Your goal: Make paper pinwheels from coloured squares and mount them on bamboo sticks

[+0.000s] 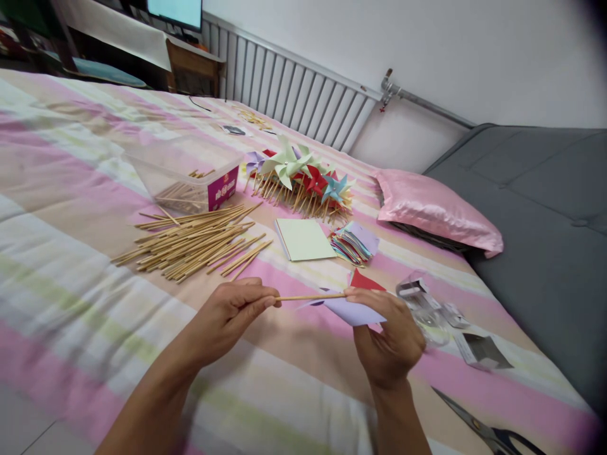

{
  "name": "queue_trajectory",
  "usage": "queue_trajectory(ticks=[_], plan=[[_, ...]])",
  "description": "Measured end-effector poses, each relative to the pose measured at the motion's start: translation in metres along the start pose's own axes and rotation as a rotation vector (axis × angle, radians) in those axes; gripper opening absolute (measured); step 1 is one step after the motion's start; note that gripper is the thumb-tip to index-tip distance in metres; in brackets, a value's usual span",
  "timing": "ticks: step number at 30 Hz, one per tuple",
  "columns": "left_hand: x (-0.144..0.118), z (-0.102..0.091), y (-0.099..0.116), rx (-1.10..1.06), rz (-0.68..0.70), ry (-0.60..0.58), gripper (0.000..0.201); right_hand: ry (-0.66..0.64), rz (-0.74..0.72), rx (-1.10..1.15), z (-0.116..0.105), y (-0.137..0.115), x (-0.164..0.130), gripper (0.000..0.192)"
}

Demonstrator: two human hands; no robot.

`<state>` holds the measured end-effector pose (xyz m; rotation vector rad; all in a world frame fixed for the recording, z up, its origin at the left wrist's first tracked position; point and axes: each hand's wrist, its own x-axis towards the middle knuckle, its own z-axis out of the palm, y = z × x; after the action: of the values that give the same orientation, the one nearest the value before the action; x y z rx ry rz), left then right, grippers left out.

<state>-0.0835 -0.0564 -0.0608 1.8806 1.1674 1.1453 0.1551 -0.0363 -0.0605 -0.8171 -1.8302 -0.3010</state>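
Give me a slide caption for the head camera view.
Left hand and right hand hold a wooden stick against lilac paper over a striped bedspread.

sticks [190, 243] left of paper [304, 239]

A home bedroom: a wide bed [71, 189] under a pink, green and beige striped sheet, a pink satin pillow [439, 212] at its edge, and a white radiator [294, 95] along the wall. At top left stands what looks like a screen [175, 11] on a wooden desk [192, 63].
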Motion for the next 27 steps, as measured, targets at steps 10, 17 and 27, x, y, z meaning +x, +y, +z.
queue_trajectory(ticks=[10, 17, 27], plan=[[0.002, 0.009, -0.003, -0.027, -0.186, -0.093, 0.03, 0.019, 0.307, 0.14, 0.004, 0.006, -0.004, 0.033], [0.0, 0.018, -0.011, -0.351, -0.376, -0.142, 0.032, 0.21, 0.617, 0.437, 0.003, 0.014, 0.006, 0.043], [0.006, 0.05, -0.001, -0.721, -0.599, -0.096, 0.028, 0.084, 0.955, 0.671, 0.009, 0.011, 0.006, 0.024]])
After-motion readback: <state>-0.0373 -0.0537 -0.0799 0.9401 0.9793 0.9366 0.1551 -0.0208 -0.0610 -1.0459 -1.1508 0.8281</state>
